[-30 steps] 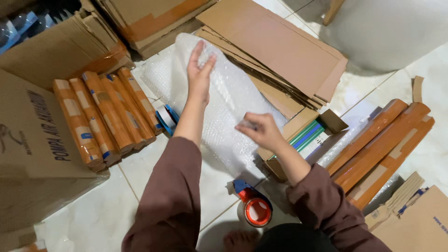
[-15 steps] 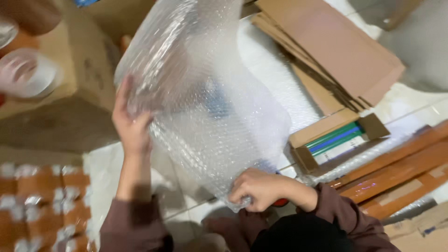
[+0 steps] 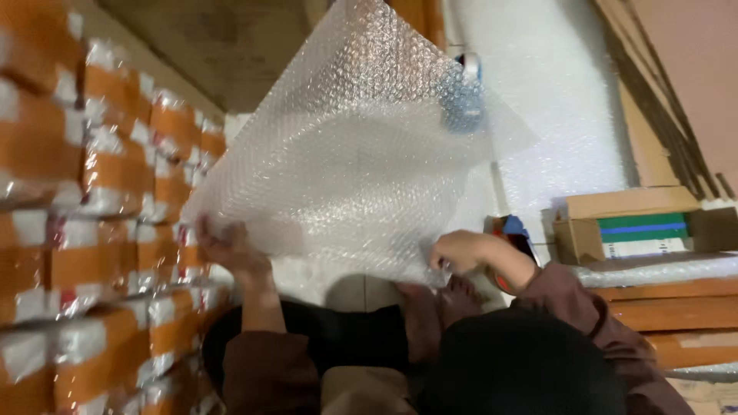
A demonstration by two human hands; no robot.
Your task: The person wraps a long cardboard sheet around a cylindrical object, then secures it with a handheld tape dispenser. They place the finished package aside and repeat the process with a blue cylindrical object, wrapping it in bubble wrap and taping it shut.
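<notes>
Since the earlier frame the bubble wrap sheet (image 3: 346, 169) has lifted higher and now fills the centre of the frame. The left hand (image 3: 231, 246) pinches its lower left corner, and the right hand (image 3: 457, 252) grips its lower right edge. Held only at two corners, it could slip or snag the stacked orange parcels (image 3: 92, 230) at left.

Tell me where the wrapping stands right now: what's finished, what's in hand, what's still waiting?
Done: rows of orange packages on the left look taped shut. In hand: the left hand and right hand each grip a lower corner of a bubble wrap sheet, held up off the floor. Waiting: the small open cardboard box with green and blue items sits unwrapped on the right. Nothing lies in the sheet yet.
</notes>
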